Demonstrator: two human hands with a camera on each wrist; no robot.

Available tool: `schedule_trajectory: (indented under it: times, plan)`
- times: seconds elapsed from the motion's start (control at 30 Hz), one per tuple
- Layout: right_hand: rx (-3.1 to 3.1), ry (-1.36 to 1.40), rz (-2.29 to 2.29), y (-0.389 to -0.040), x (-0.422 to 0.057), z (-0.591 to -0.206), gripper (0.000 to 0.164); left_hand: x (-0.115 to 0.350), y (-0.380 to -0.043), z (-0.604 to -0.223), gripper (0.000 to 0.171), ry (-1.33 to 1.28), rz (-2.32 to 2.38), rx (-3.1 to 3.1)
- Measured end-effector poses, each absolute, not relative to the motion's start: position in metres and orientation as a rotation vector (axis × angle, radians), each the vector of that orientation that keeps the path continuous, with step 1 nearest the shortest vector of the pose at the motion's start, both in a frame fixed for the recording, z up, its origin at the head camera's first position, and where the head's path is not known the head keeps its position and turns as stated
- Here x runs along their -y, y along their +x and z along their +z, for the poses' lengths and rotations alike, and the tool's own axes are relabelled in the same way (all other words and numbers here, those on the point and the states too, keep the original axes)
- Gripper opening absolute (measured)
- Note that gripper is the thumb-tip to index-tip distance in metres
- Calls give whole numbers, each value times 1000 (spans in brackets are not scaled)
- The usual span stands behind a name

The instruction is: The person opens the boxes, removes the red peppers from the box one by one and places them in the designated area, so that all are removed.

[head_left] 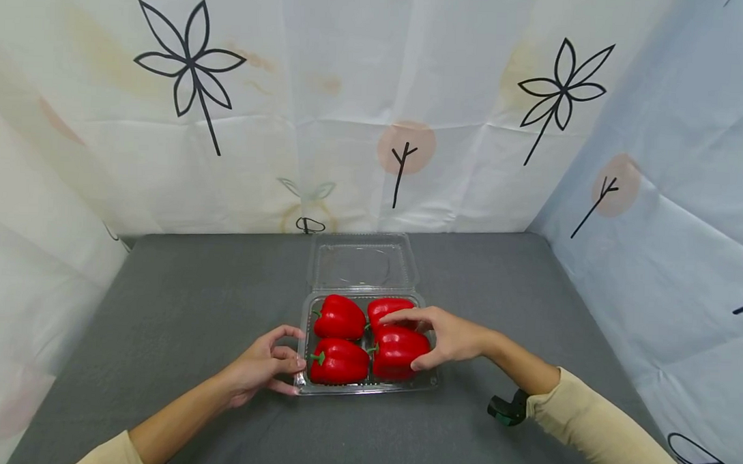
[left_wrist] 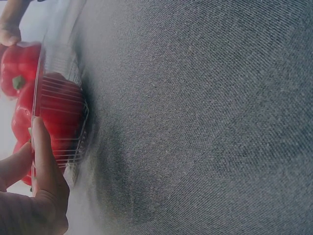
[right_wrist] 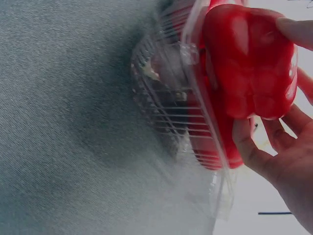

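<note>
A clear plastic clamshell container [head_left: 366,391] sits on the grey cloth with several red bell peppers in it. My left hand [head_left: 259,366] pinches its left rim between thumb and fingers, as the left wrist view shows along the rim [left_wrist: 35,105]. My right hand [head_left: 456,335] grips the front-right bell pepper [head_left: 396,352], which stands above the rim in the right wrist view. Around it are the front-left pepper [head_left: 340,362], the back-left pepper [head_left: 340,317] and the back-right pepper [head_left: 389,306], partly hidden by my right fingers.
The container's transparent lid [head_left: 364,262] lies folded open toward the back. Grey cloth [head_left: 210,288] covers the table. A white curtain [head_left: 346,88] with plant drawings hangs behind, and another curtain [head_left: 687,168] stands along the right side.
</note>
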State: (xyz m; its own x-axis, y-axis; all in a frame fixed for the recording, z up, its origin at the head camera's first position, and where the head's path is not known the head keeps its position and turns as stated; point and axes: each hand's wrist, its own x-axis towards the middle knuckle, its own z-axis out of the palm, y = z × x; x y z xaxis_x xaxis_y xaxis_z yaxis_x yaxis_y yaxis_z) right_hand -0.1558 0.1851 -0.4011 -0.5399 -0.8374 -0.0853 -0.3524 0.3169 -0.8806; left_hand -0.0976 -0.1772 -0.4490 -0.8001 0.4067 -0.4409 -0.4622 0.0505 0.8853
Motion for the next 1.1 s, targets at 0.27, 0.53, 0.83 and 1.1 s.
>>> schedule_trajectory:
  times: [0.27,0.53,0.83,1.1]
  plan:
    - [-2035,-1047,-1292,-163,-191,-395,70,177,-96,-449,56,-49,1812,-1734]
    - [-2154,-1025,-1323,-167,-197,-390,68,176,-96,-448,55,-55,1810,-1739]
    - [-2377,-943,-1431,-179,-214,-391,66,177,-96,-449,56,-51,1811,-1730]
    - [-2583,-745,-1568,-192,-233,-397,67,177,-96,-449,56,-50,1813,-1731]
